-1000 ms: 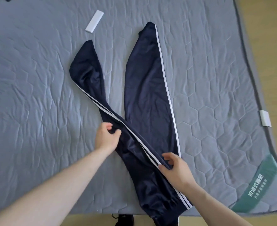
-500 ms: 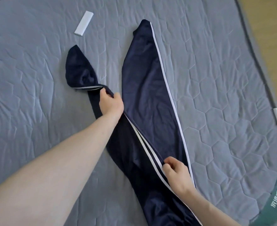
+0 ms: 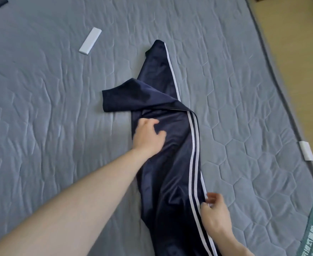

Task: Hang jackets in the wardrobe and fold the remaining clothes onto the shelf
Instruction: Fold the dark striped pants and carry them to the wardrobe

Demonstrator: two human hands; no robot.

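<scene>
- Left hand (image 3: 148,137) rests on the navy track pants (image 3: 170,163), fingers loosely curled, apparently gripping nothing.
- Right hand (image 3: 214,215) pinches the striped edge.
- Pants lie on the grey mattress (image 3: 41,108), one leg folded over.

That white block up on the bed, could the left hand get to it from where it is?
Probably yes. The white block lies bare on the mattress, nothing between, but the left hand rests on the trousers, needing a long stretch.
</scene>
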